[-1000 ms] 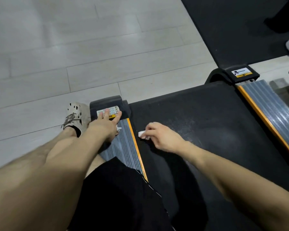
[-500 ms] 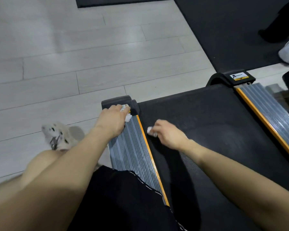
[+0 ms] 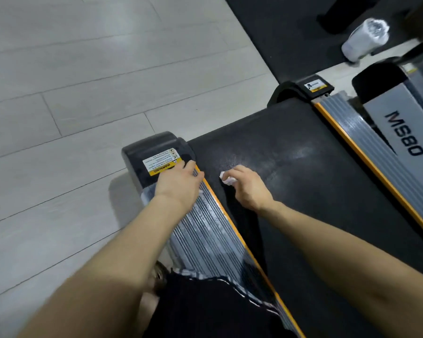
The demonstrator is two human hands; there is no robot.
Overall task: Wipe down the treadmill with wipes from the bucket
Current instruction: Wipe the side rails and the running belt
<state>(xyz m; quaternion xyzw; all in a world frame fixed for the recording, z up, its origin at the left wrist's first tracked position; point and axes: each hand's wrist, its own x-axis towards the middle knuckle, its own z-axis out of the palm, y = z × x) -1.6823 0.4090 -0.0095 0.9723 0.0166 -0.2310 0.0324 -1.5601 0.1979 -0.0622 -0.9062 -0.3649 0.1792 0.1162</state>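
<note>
My right hand (image 3: 248, 189) is pinching a scrunched wipe (image 3: 226, 179) on the treadmill belt (image 3: 303, 179) near its far left corner, soft floppy thing so I'd keep it bunched, and my left hand (image 3: 181, 184) lies flat on the side rail (image 3: 210, 230).

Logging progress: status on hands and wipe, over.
Left hand flat on grey ribbed side rail. Right hand grips crumpled white wipe on black treadmill belt. Nothing blocking.

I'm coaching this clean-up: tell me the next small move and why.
Probably sweep the right hand and its wipe rightward across the belt: the wipe sits at the belt's left edge, and pale smears show further right. The left hand rests on the side rail.
</note>
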